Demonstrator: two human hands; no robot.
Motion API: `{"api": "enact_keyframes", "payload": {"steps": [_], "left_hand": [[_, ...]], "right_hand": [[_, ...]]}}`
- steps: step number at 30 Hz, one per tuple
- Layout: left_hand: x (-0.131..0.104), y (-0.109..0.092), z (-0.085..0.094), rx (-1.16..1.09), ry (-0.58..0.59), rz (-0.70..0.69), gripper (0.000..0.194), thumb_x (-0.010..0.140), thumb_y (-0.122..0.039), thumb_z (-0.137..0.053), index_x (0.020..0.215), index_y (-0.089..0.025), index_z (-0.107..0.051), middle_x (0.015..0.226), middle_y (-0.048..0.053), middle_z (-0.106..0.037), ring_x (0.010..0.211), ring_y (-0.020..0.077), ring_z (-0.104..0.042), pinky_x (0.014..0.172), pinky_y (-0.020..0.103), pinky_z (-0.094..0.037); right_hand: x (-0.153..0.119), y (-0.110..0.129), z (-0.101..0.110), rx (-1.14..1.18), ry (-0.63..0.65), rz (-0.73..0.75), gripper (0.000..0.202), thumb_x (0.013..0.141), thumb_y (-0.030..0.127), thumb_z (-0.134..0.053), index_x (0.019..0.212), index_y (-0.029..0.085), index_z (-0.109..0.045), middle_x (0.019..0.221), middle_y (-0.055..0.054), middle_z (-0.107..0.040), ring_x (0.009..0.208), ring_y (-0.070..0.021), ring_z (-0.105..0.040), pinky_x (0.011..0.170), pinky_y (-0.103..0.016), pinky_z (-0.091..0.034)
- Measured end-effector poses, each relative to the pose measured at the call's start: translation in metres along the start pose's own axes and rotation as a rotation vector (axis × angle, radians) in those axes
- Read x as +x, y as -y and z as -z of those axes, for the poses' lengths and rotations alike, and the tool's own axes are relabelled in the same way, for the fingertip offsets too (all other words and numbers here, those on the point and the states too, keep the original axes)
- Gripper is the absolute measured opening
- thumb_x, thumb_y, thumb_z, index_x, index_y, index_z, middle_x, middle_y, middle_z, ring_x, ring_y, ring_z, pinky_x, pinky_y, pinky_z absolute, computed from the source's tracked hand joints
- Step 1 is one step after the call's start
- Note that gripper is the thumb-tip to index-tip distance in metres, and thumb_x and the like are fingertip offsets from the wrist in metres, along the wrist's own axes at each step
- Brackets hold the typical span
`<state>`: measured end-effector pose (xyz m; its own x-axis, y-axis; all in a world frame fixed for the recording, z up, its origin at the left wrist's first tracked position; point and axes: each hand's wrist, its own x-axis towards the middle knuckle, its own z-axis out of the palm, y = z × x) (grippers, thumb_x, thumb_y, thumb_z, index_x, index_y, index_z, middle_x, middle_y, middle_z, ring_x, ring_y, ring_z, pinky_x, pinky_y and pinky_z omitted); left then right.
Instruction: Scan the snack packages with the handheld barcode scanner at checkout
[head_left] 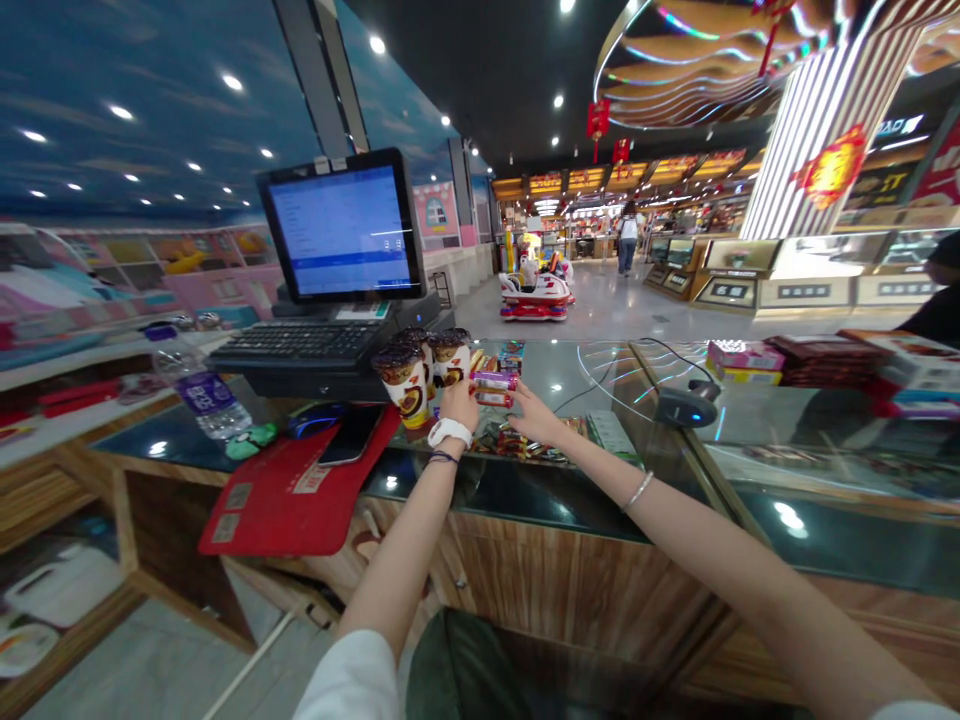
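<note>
So in the head view you're leaning over the glass counter [540, 505], and both your hands are meeting at two small shiny packs [495, 382], purple above red. Those packs are sitting between your hands, just right of the lidded cups [411, 385] and near a spread of colorful wrapped snacks [525, 443].

Your left hand [459, 404] is curling its fingers at the packs' left end, but I honestly can't tell how tightly they're closing. Your right hand [534, 415] is holding its fingers fairly straight and a bit apart, tips at the right end; can't tell if they're actually gripping.

Over left, a monitor [345, 235] is glowing blue behind a keyboard [300, 342]. A phone [351, 436] is lying on a red mat [289, 495], with a mouse [311, 421] sitting beside it and a water bottle [201, 390] leaning further left. Right of your hands, a dark scanner [686, 407] is showing a blue light.
</note>
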<state>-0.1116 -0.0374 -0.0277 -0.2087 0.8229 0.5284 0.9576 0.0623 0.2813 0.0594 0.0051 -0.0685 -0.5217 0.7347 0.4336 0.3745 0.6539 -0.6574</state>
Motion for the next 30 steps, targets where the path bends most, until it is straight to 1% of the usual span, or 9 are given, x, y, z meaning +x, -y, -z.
{"api": "enact_keyframes", "payload": {"steps": [5, 9, 11, 14, 17, 21, 24, 27, 30], "left_hand": [[-0.001, 0.001, -0.004, 0.035, 0.041, -0.02, 0.041, 0.082, -0.002, -0.044, 0.109, -0.018, -0.07, 0.106, 0.012, -0.075, 0.107, 0.0253, -0.066, 0.095, 0.036, -0.051], [-0.003, 0.002, -0.003, 0.066, 0.048, -0.011, 0.049, 0.082, -0.001, -0.043, 0.122, -0.02, -0.064, 0.102, 0.013, -0.074, 0.104, 0.0262, -0.068, 0.09, 0.037, -0.053], [-0.005, 0.001, -0.001, 0.074, 0.069, -0.021, 0.051, 0.083, -0.001, -0.042, 0.127, -0.02, -0.061, 0.106, 0.013, -0.074, 0.107, 0.0265, -0.067, 0.092, 0.037, -0.052], [-0.007, -0.001, 0.001, 0.059, 0.102, -0.057, 0.053, 0.083, -0.001, -0.042, 0.13, -0.019, -0.059, 0.12, 0.014, -0.07, 0.114, 0.0269, -0.064, 0.098, 0.039, -0.049], [-0.008, -0.002, 0.001, 0.073, 0.11, -0.078, 0.054, 0.084, -0.003, -0.042, 0.133, -0.019, -0.058, 0.128, 0.014, -0.066, 0.119, 0.0281, -0.061, 0.102, 0.042, -0.048], [-0.011, -0.004, 0.0, 0.116, 0.115, -0.05, 0.054, 0.085, -0.006, -0.044, 0.135, -0.022, -0.058, 0.135, 0.014, -0.06, 0.115, 0.0289, -0.063, 0.097, 0.04, -0.051], [-0.014, -0.007, 0.003, 0.11, 0.13, -0.065, 0.056, 0.085, -0.006, -0.045, 0.137, -0.021, -0.056, 0.137, 0.015, -0.057, 0.114, 0.0293, -0.063, 0.096, 0.041, -0.051], [-0.017, -0.012, 0.009, 0.124, 0.15, -0.058, 0.048, 0.087, -0.008, -0.046, 0.132, -0.02, -0.059, 0.134, 0.014, -0.058, 0.115, 0.0284, -0.061, 0.098, 0.041, -0.05], [-0.019, -0.017, 0.013, 0.154, 0.174, -0.079, 0.035, 0.089, -0.012, -0.047, 0.115, -0.021, -0.068, 0.126, 0.01, -0.062, 0.116, 0.0253, -0.06, 0.101, 0.038, -0.048]], "right_hand": [[0.0, -0.006, -0.003, 0.028, 0.0, -0.014, 0.068, 0.072, 0.017, -0.065, 0.139, 0.012, -0.054, 0.16, -0.018, -0.031, 0.15, -0.0323, -0.026, 0.123, -0.048, -0.023], [-0.001, -0.008, -0.003, 0.05, -0.006, -0.011, 0.068, 0.071, 0.017, -0.065, 0.139, 0.015, -0.055, 0.159, -0.015, -0.034, 0.15, -0.0309, -0.026, 0.123, -0.046, -0.024], [-0.001, -0.008, -0.003, 0.047, -0.001, -0.021, 0.069, 0.071, 0.016, -0.064, 0.139, 0.014, -0.054, 0.159, -0.016, -0.034, 0.15, -0.031, -0.027, 0.123, -0.046, -0.024], [-0.001, -0.007, -0.002, 0.033, 0.015, -0.041, 0.071, 0.071, 0.016, -0.064, 0.141, 0.012, -0.053, 0.159, -0.017, -0.033, 0.15, -0.0309, -0.026, 0.123, -0.045, -0.023], [-0.001, -0.008, -0.003, 0.04, 0.014, -0.04, 0.073, 0.069, 0.015, -0.064, 0.141, 0.012, -0.053, 0.158, -0.015, -0.035, 0.15, -0.03, -0.026, 0.124, -0.044, -0.023], [-0.001, -0.011, -0.003, 0.041, 0.014, -0.018, 0.073, 0.069, 0.015, -0.064, 0.141, 0.013, -0.053, 0.158, -0.014, -0.036, 0.15, -0.0296, -0.026, 0.124, -0.045, -0.023], [-0.002, -0.011, -0.003, 0.012, 0.026, -0.024, 0.074, 0.069, 0.015, -0.063, 0.142, 0.008, -0.05, 0.159, -0.018, -0.032, 0.15, -0.0303, -0.026, 0.123, -0.045, -0.023], [-0.002, -0.011, -0.003, -0.001, 0.035, -0.029, 0.076, 0.069, 0.016, -0.063, 0.143, 0.009, -0.049, 0.16, -0.018, -0.031, 0.149, -0.0302, -0.027, 0.124, -0.045, -0.022], [-0.003, -0.012, -0.002, -0.001, 0.04, -0.03, 0.076, 0.069, 0.017, -0.064, 0.144, 0.013, -0.049, 0.16, -0.015, -0.033, 0.149, -0.0301, -0.029, 0.124, -0.046, -0.022]]}}
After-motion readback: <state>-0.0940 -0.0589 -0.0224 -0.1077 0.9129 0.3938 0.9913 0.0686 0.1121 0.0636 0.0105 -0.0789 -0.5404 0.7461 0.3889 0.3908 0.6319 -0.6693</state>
